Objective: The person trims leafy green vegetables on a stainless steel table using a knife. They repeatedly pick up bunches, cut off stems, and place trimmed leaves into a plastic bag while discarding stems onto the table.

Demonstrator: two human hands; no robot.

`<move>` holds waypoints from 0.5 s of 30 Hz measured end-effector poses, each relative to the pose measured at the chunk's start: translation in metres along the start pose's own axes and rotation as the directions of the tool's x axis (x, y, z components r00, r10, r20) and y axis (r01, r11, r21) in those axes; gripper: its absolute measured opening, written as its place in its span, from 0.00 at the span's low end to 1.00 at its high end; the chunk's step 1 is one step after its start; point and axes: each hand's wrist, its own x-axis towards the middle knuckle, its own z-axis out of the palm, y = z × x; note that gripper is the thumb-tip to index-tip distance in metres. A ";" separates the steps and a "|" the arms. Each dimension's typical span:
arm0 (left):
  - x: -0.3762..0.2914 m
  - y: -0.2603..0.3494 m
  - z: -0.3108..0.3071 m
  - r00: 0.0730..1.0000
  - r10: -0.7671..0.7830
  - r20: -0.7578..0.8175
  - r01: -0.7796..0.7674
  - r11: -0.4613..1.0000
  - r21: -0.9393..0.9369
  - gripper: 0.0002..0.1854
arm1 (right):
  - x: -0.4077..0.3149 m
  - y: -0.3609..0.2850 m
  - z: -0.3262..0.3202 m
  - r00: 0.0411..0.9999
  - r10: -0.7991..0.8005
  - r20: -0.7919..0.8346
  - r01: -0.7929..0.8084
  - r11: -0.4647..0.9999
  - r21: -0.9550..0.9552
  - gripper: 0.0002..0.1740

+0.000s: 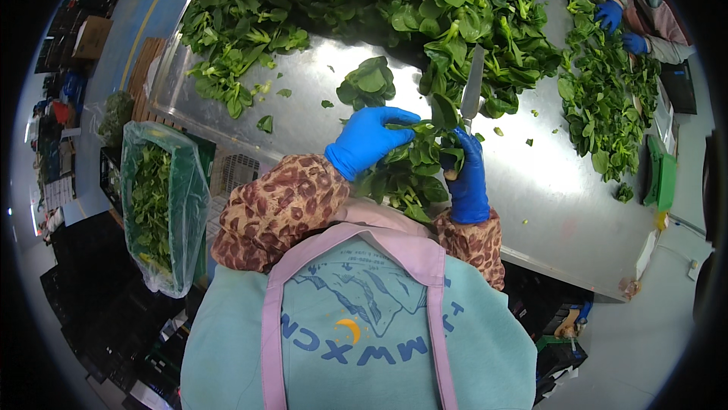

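My left hand (367, 140), in a light blue glove, curls its fingers around the edge of a bunch of leafy greens (424, 151) close to my body. In a darker blue glove, my right hand (469, 179) grips a knife (473, 86) whose blade points away from me. Its handle is mostly hidden in the palm. Some leaves lie against the right thumb and partly cover those fingers. Just beyond my left hand, a small cluster of round green leaves (368, 83) rests on the metal table (546, 205).
A large heap of greens (364, 0) covers the table's far side. At right, a co-worker's gloved hands (609, 16) touch another pile (606, 97). A plastic-lined green crate (165, 211) holding greens stands at left. A green plastic object (661, 174) sits by the table's right edge.
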 end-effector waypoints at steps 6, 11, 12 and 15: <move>-0.005 0.021 -0.012 0.958 -0.212 0.191 0.256 0.935 -0.244 0.20 | -0.002 0.015 -0.011 0.939 -0.331 0.091 0.317 0.737 -0.597 0.27; 0.007 -0.005 -0.016 0.888 -0.405 0.218 0.439 0.604 -0.665 0.34 | -0.005 -0.011 0.022 0.976 0.086 -0.199 -0.064 0.991 0.116 0.28; 0.010 -0.013 -0.013 0.853 -0.461 0.244 0.487 0.538 -0.688 0.37 | -0.005 -0.004 0.032 0.985 -0.061 -0.162 0.073 0.995 0.066 0.24; 0.001 -0.014 0.004 0.842 -0.413 0.347 0.530 0.516 -0.672 0.31 | -0.003 0.003 0.064 0.984 -0.168 -0.068 0.127 0.907 -0.402 0.16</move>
